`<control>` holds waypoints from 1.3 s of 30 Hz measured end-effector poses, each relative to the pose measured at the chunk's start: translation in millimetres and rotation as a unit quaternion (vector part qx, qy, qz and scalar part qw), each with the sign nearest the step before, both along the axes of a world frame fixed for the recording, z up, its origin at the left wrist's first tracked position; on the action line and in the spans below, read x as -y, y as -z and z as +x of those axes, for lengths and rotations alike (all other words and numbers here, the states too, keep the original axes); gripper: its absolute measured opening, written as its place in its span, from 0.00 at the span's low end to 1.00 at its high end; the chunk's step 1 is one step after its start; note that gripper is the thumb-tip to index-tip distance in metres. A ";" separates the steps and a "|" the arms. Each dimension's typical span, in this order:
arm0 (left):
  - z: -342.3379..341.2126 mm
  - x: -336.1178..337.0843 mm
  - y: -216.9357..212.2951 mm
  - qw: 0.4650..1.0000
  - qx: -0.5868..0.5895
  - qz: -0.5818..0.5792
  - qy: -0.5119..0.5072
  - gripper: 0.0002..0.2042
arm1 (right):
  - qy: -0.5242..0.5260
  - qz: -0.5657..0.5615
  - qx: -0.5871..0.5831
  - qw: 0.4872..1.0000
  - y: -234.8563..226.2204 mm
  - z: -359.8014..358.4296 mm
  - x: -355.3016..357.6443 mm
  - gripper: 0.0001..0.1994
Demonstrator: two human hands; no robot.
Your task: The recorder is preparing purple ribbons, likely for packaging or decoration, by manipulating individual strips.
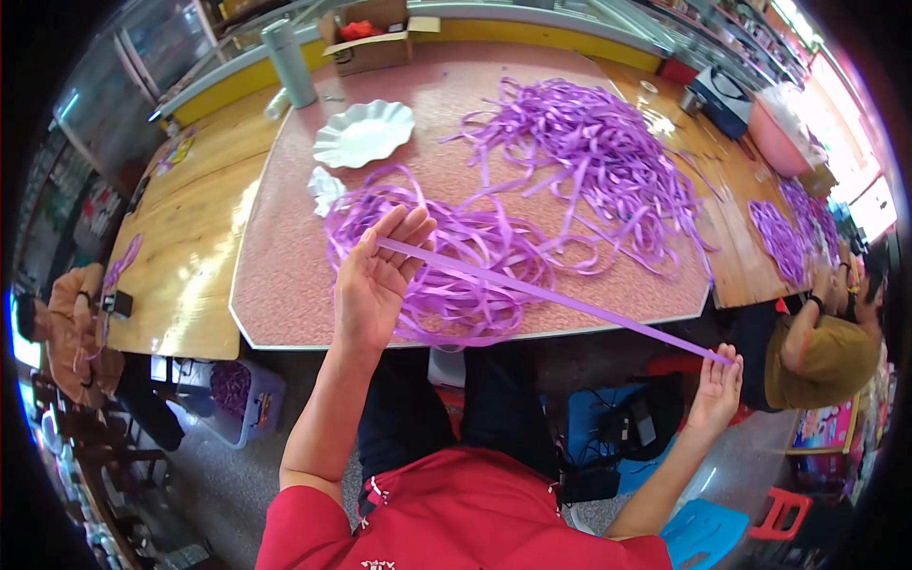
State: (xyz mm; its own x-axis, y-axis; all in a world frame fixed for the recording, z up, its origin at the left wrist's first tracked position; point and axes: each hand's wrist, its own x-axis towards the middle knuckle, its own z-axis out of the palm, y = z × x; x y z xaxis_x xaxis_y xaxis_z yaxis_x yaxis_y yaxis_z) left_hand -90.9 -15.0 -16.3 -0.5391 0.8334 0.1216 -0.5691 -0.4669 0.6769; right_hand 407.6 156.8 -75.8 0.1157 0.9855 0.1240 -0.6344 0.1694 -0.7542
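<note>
A length of purple ribbon [551, 296] is stretched taut between my two hands. My left hand [375, 280] is raised over the table's near edge, palm up, pinching one end between thumb and fingers. My right hand [715, 385] is out to the lower right, off the table, gripping the other end at its fingertips. Under my left hand lies a loose pile of purple ribbon loops [446, 271] on the pink table [285, 285]. A bigger tangle of purple ribbon [589, 157] covers the far right of the table.
A white scalloped plate [364, 133], a grey flask [288, 62] and an open cardboard box [375, 43] stand at the back. A seated person [822, 347] works at the right with more ribbon [784, 237]; another person [71, 323] sits at the left. A purple bin [242, 399] stands under the table.
</note>
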 end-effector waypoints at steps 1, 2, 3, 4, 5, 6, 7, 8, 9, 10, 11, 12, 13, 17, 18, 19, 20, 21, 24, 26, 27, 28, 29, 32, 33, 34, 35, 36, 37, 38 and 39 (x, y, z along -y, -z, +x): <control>-5.3 3.0 0.8 1.000 -0.005 0.000 -0.015 0.24 | -0.009 -0.011 -0.022 1.000 8.8 11.4 -5.7 0.12; -10.4 6.5 1.8 1.000 -0.009 0.000 -0.030 0.24 | -0.029 -0.006 -0.043 0.999 14.6 16.9 -8.0 0.12; -13.5 7.9 3.4 0.999 -0.005 0.007 -0.033 0.23 | -0.012 -0.020 -0.063 0.998 21.6 25.9 -12.6 0.12; -15.2 9.0 4.5 0.999 -0.008 0.007 -0.039 0.23 | 0.006 -0.033 -0.083 0.996 29.0 34.1 -17.8 0.13; -16.7 10.1 5.8 0.999 -0.018 -0.001 -0.051 0.23 | -0.001 -0.033 -0.084 0.996 34.6 41.2 -21.8 0.13; -16.7 10.7 6.1 0.998 -0.028 -0.009 -0.062 0.23 | 0.000 -0.042 -0.096 0.995 39.9 49.2 -24.8 0.13; -14.4 9.5 5.8 0.999 -0.017 0.000 -0.050 0.22 | 0.004 -0.052 -0.106 0.993 40.3 48.7 -25.5 0.12; -9.6 9.1 5.6 0.998 -0.017 0.001 -0.052 0.22 | 0.002 -0.051 -0.107 0.993 40.6 48.8 -26.1 0.12; -2.5 9.8 5.3 0.997 -0.051 -0.008 -0.058 0.22 | 0.026 -0.049 -0.092 0.994 39.3 51.6 -25.1 0.12; 6.1 9.2 3.8 0.995 -0.084 -0.017 -0.059 0.21 | 0.053 -0.047 -0.076 0.995 32.2 53.3 -19.7 0.12; 15.2 12.5 -2.3 0.992 -0.121 -0.028 -0.037 0.20 | 0.079 -0.035 -0.007 0.996 10.7 25.6 -9.0 0.13; 24.3 16.4 -8.1 0.992 -0.118 -0.027 -0.032 0.20 | 0.084 -0.035 -0.004 0.996 -11.0 0.1 2.8 0.13; 34.9 19.3 -12.7 0.978 -0.194 -0.078 0.014 0.20 | 0.047 0.011 0.075 0.996 -31.3 -22.9 15.1 0.13; 71.2 24.9 -30.3 0.923 -0.337 -0.119 0.146 0.20 | -0.110 0.178 0.346 0.915 -88.5 -107.8 59.8 0.10; 79.6 24.8 -33.2 0.908 -0.349 -0.131 0.192 0.21 | -0.144 0.233 0.418 0.866 -98.2 -126.5 66.6 0.09; 87.0 23.8 -34.5 0.906 -0.344 -0.127 0.213 0.20 | -0.162 0.293 0.424 0.841 -107.7 -149.8 71.7 0.09; 93.1 22.6 -32.3 0.904 -0.342 -0.125 0.222 0.20 | -0.182 0.354 0.428 0.812 -113.6 -171.9 74.2 0.09; 98.1 22.4 -30.6 0.895 -0.372 -0.115 0.218 0.18 | -0.196 0.374 0.415 0.806 -114.7 -188.2 74.8 0.09; 106.7 17.1 -31.3 0.875 -0.414 -0.114 0.221 0.16 | -0.269 0.340 0.434 0.790 -125.6 -210.6 80.9 0.10; 110.3 16.9 -33.7 0.857 -0.442 -0.143 0.221 0.15 | -0.305 0.309 0.447 0.782 -132.2 -215.4 84.4 0.09; 112.8 16.0 -29.1 0.867 -0.442 -0.115 0.200 0.13 | -0.305 0.327 0.438 0.780 -128.2 -218.8 83.0 0.09; 112.1 16.1 -28.1 0.867 -0.441 -0.116 0.201 0.13 | -0.304 0.343 0.430 0.778 -122.9 -221.0 81.6 0.10; 109.9 16.2 -27.4 0.849 -0.467 -0.123 0.215 0.15 | -0.299 0.351 0.412 0.785 -115.9 -223.0 79.5 0.09; 109.1 16.3 -31.6 0.833 -0.481 -0.144 0.232 0.15 | -0.338 0.304 0.387 0.802 -109.1 -223.7 77.9 0.07; 110.1 15.8 -33.0 0.836 -0.471 -0.156 0.237 0.13 | -0.338 0.303 0.387 0.802 -106.9 -223.8 76.8 0.07; 112.4 15.9 -32.5 0.836 -0.470 -0.157 0.236 0.13 | -0.349 0.282 0.381 0.809 -104.9 -224.1 75.3 0.07; 116.4 16.2 -31.4 0.880 -0.395 -0.144 0.218 0.12 | -0.358 0.260 0.376 0.814 -103.9 -224.1 74.0 0.06; 120.4 16.3 -30.2 0.918 -0.317 -0.130 0.198 0.12 | -0.359 0.259 0.375 0.814 -103.7 -223.7 72.9 0.06; 124.7 15.8 -26.5 0.918 -0.317 -0.131 0.198 0.12 | -0.362 0.249 0.375 0.817 -104.0 -222.9 72.2 0.06; 128.8 14.5 -20.3 0.947 -0.234 -0.113 0.189 0.11 | -0.365 0.238 0.374 0.819 -104.4 -222.2 71.6 0.05; 130.5 13.8 -15.9 0.968 -0.150 -0.095 0.178 0.10 | -0.365 0.238 0.374 0.819 -103.0 -221.9 70.4 0.05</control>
State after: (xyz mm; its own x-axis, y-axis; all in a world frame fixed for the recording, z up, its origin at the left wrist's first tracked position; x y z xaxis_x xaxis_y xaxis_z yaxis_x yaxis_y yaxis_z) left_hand 39.6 -28.8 -0.3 -0.1772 0.9827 0.0546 -0.4360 -0.1282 0.8908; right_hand 185.7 86.4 27.2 -0.7665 0.5776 0.2809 -0.0883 0.3384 -0.9368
